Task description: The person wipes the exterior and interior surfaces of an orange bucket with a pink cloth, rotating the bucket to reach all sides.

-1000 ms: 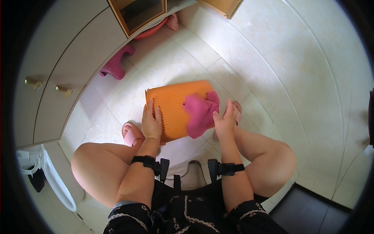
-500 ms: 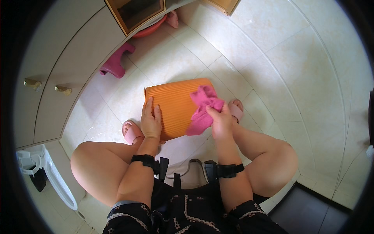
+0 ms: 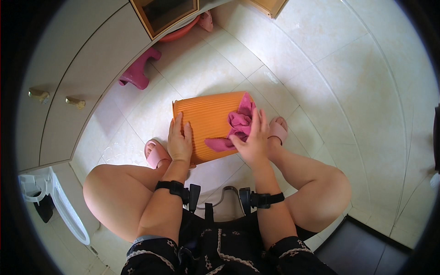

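An orange ribbed bin (image 3: 208, 119) lies on its side between my feet. My left hand (image 3: 180, 140) rests flat near its left end, fingers stretched out. On the right part of the bin sits a crumpled pink cloth (image 3: 239, 121), one end trailing to the left. My right hand (image 3: 255, 137) is spread at the cloth's right edge. Its thumb touches the lower part of the cloth, and the fingers point up beside the bunched part, not wrapped round it.
A pink plastic stool (image 3: 141, 68) and a red basin (image 3: 181, 33) stand by the pale cabinet (image 3: 91, 59). Pink slippers (image 3: 157, 153) are on my feet, either side of the bin. A dark mat-like panel (image 3: 362, 247) lies at lower right, on the tiled floor (image 3: 307, 68).
My right hand has loosened its hold on the pink cloth and spread its fingers. The cloth now lies on the bin, its lower end further left. My left hand stays on the bin.
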Tool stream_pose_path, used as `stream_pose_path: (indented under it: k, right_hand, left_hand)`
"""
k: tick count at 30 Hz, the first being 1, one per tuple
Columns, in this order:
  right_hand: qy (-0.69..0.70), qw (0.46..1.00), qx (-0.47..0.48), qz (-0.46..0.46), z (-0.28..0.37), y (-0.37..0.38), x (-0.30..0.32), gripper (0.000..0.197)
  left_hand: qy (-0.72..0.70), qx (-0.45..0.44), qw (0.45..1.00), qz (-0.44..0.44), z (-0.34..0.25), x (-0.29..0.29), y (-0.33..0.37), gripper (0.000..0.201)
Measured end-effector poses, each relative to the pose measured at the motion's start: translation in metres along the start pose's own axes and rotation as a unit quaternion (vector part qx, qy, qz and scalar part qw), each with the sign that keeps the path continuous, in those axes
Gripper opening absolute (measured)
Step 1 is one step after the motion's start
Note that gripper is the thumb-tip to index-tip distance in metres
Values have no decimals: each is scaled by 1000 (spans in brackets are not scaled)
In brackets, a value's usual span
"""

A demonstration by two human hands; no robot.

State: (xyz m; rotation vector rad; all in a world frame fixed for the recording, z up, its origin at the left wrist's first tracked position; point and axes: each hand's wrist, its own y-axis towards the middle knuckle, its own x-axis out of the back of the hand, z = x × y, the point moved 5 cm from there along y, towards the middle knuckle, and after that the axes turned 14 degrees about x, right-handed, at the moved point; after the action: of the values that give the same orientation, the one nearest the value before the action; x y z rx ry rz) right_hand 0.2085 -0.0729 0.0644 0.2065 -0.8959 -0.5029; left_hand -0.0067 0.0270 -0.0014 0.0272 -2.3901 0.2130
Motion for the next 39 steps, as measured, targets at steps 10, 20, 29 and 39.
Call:
stream_pose_path:
  k: [10,20,29,39]
  right_hand:
    - [-91,979,64,168,-24,-13,-23,69]
    - [-124,986,-66,87,-24,-29,-19,59]
    - [-9,987,-99,129,-15,-37,-33,50]
    - [-105,985,-136,-21,-33,-42,-21,34]
  left_hand:
    - [5,1,1000,-1,-3,-2,-3,41]
    - [20,-1,1000,-6,3,-3,0,41]
    - [6,-15,1000,-10,6,3,0,41]
    - [9,-20,1000,-15,3,-1,0,41]
